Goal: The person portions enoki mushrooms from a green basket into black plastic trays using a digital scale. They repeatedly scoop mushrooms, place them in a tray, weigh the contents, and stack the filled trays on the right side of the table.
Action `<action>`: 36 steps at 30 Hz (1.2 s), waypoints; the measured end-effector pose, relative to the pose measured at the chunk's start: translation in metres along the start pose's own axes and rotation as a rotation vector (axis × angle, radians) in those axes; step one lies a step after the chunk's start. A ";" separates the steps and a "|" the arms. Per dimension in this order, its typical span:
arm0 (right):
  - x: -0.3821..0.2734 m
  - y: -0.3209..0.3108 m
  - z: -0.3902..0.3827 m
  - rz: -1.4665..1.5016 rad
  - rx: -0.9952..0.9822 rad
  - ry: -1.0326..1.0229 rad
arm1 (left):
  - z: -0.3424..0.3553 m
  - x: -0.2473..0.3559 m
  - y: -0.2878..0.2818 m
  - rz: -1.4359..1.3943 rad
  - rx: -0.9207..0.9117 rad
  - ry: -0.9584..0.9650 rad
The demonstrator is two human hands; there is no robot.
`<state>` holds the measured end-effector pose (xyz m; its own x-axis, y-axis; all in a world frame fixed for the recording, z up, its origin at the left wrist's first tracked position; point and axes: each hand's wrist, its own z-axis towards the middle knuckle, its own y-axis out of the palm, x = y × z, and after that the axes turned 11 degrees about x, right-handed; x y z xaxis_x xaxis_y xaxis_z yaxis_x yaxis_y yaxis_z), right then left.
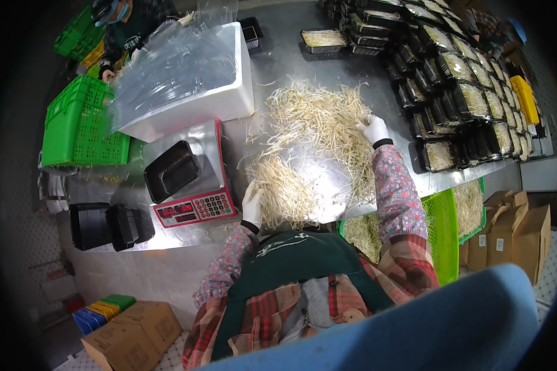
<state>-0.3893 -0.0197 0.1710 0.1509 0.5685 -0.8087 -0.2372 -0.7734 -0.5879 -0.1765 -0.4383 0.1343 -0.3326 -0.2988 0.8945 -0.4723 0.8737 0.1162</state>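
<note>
A loose heap of bean sprouts [319, 117] spreads over the metal table [275, 55], with a denser bunch close to my body at its left. My left hand [252, 205], in a white glove, lies against the left side of that near bunch, its fingers stretched out. My right hand [374, 130], also gloved, is at the heap's right edge, with fingertips pinched on some sprouts. Left of the sprouts stands a red digital scale [195, 209] with a black plastic tray [172, 172] tilted on its steel plate; no sprouts show in the tray.
Stacked black trays of packed sprouts [470, 93] line the right side. A white foam box [229, 99] with clear plastic film stands behind the scale, beside a green crate [83, 123]. Nested black trays [93, 226] sit at the near left. A co-worker [133, 37] stands across the table.
</note>
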 end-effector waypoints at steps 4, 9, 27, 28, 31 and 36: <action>0.009 -0.004 0.001 -0.106 0.051 -0.111 | -0.001 0.002 0.000 0.036 0.011 0.022; -0.002 -0.007 -0.037 -0.426 0.083 -0.285 | -0.018 0.018 -0.007 0.027 0.128 -0.010; -0.057 0.037 -0.132 0.649 -0.314 0.283 | -0.001 0.049 0.179 -0.070 -0.296 -0.266; -0.061 0.030 -0.133 0.696 -0.381 0.248 | -0.011 0.067 0.166 -0.172 -0.386 -0.243; -0.050 0.067 -0.145 0.840 -0.412 0.327 | 0.004 0.058 0.134 -0.340 -0.484 -0.332; -0.066 0.087 -0.163 0.927 -0.452 0.521 | 0.013 0.053 0.095 -0.100 -0.387 -0.347</action>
<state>-0.2637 -0.1701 0.1701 0.5008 -0.3733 -0.7809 -0.1149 -0.9229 0.3675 -0.2493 -0.3765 0.1868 -0.5831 -0.4398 0.6831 -0.2013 0.8928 0.4030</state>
